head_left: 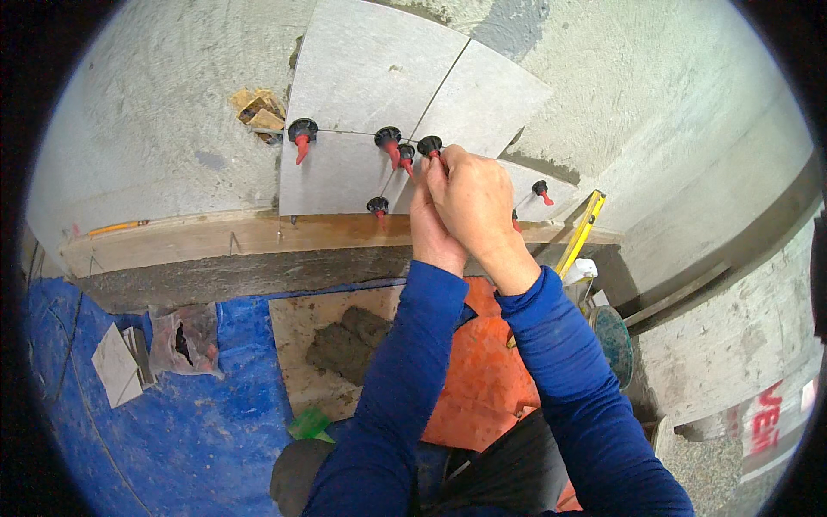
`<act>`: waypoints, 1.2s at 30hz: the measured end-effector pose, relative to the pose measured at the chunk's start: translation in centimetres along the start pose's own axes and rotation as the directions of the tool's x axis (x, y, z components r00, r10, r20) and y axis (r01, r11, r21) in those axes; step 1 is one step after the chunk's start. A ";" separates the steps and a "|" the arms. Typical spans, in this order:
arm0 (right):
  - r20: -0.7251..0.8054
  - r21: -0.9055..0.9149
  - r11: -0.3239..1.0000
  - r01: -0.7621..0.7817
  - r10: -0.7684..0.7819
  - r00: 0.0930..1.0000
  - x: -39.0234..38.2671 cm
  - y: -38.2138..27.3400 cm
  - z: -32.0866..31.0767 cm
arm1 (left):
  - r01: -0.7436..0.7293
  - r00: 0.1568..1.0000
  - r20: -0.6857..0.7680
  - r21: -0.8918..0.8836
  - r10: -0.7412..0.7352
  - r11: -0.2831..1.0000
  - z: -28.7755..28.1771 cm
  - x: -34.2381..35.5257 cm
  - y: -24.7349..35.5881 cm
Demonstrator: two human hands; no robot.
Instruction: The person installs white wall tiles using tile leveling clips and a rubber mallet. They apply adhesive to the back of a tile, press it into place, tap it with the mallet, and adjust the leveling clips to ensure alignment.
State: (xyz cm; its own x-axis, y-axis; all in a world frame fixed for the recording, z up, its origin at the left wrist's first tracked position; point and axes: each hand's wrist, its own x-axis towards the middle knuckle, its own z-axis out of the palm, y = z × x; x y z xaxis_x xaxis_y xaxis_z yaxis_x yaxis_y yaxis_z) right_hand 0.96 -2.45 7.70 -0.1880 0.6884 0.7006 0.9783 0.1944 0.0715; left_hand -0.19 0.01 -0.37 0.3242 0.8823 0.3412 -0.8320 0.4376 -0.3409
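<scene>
Both my hands are raised to the grey wall tiles point(370, 73), at a tile levelling clip point(429, 145) with a black round base and red handle. My right hand point(474, 202) is closed on the red handle just under the base. Below and partly behind it, my left hand point(435, 233) is closed too, its fingertips mostly hidden. More black-and-red levelling clips sit along the joints: one at the tiles' left edge point(301, 133), one beside my hands point(389, 140), one at the lower edge point(377, 207) and one farther right point(541, 189).
A wooden batten point(181, 241) runs beneath the tiles. A yellow level point(581, 228) leans at the right, near a teal bucket point(613, 345). Below lie a board point(289, 314) with a mortar heap point(345, 345), blue sheeting point(215, 431), a plastic bag point(185, 340) and tile pieces point(116, 366).
</scene>
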 end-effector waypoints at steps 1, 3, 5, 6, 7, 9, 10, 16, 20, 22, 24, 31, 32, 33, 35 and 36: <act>0.003 -0.006 1.000 0.000 0.000 1.000 0.0 0.0 0.0 | -0.008 1.000 -0.009 -0.007 0.008 1.000 0.0 -0.2 -0.2; 0.013 -0.014 1.000 0.002 -0.001 1.000 0.0 0.1 0.0 | -0.014 1.000 -0.012 0.002 0.014 1.000 0.0 -0.2 -0.4; 0.016 -0.014 1.000 -0.010 0.010 1.000 0.1 0.2 0.0 | -0.012 1.000 -0.005 0.025 0.012 1.000 0.1 0.0 -0.3; 0.020 -0.013 1.000 -0.015 0.015 1.000 0.1 0.2 0.1 | -0.009 1.000 0.002 0.037 0.009 0.999 0.1 0.3 -0.2; 0.021 -0.030 0.999 -0.017 0.018 1.000 0.1 0.2 0.2 | -0.008 1.000 0.008 0.043 0.007 0.999 0.2 0.5 -0.1; 0.005 -0.065 0.998 -0.017 0.017 1.000 0.0 0.2 0.3 | -0.003 1.000 0.015 0.052 0.002 0.999 0.2 0.9 0.0; -0.037 -0.050 0.999 -0.010 0.009 0.999 0.0 0.1 0.5 | 0.000 1.000 0.017 0.053 -0.001 0.999 0.1 1.0 0.1; -0.077 -0.029 0.999 -0.019 0.017 0.997 0.0 0.0 0.7 | -0.002 1.000 0.012 0.052 0.001 0.999 -0.1 1.3 -0.5; -0.039 -0.030 0.998 -0.058 0.057 0.998 0.0 0.0 0.5 | -0.005 1.000 0.012 0.046 0.004 0.999 -0.4 1.5 -0.8; -0.040 -0.027 0.998 -0.060 0.059 0.997 0.0 -0.1 0.4 | -0.007 1.000 0.011 0.045 0.006 0.999 -0.4 1.5 -0.8; -0.045 -0.021 0.999 -0.049 0.048 0.998 0.1 -0.2 0.4 | -0.004 1.000 0.009 0.049 0.004 0.999 -0.5 1.6 -0.9; -0.098 -0.003 0.999 -0.032 0.031 0.995 0.0 -0.1 0.6 | 0.001 1.000 0.020 0.083 -0.003 0.997 -0.5 1.5 -1.1; -0.067 -0.016 0.999 -0.047 0.046 0.997 -0.1 -0.1 0.6 | 0.005 1.000 0.022 0.086 -0.007 0.996 -0.5 1.5 -1.2; -0.036 -0.029 0.998 -0.061 0.060 0.998 -0.1 -0.1 0.6 | 0.005 1.000 0.022 0.093 -0.007 0.996 -0.5 1.5 -1.2; -0.061 -0.015 0.999 -0.037 0.036 0.997 -0.2 -0.1 0.6 | 0.006 1.000 0.024 0.103 -0.009 0.995 -0.5 1.5 -1.2; -0.074 -0.010 1.000 -0.020 0.020 0.997 -0.2 -0.1 0.6 | 0.007 1.000 0.026 0.104 -0.009 0.995 -0.5 1.5 -1.3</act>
State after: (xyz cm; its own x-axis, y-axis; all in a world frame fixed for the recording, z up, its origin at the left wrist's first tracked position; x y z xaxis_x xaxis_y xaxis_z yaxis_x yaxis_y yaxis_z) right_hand 0.84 -2.17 7.12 -0.1618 0.6387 0.7522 0.9828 0.1733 0.0643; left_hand 1.57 0.86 0.17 0.3204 0.8734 0.3667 -0.8721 0.4231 -0.2457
